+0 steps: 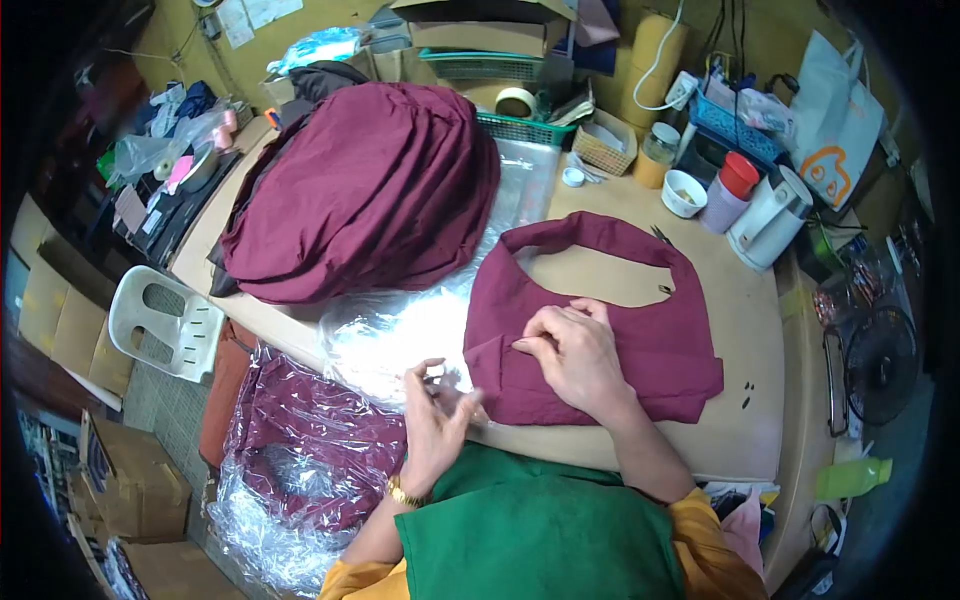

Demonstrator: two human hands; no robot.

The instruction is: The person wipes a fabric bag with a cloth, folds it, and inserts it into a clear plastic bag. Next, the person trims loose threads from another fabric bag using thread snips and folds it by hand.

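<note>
A maroon cloth shoulder bag lies flat on the table, its wide strap looped toward the back. Over its upper middle is my right hand, thumb and fingertips pinched together; what they hold, if anything, is too small to tell. My left hand is at the bag's lower left corner, thumb and fingers apart, slightly blurred, with nothing visible in it. Clear plastic bags lie beside the bag on the left. A small dark clip-like piece rests inside the strap loop.
A big heap of maroon cloth covers the table's back left. Plastic-wrapped maroon pieces sit below the left table edge, near a white plastic chair. A kettle, a red-lidded cup and a white bowl stand back right.
</note>
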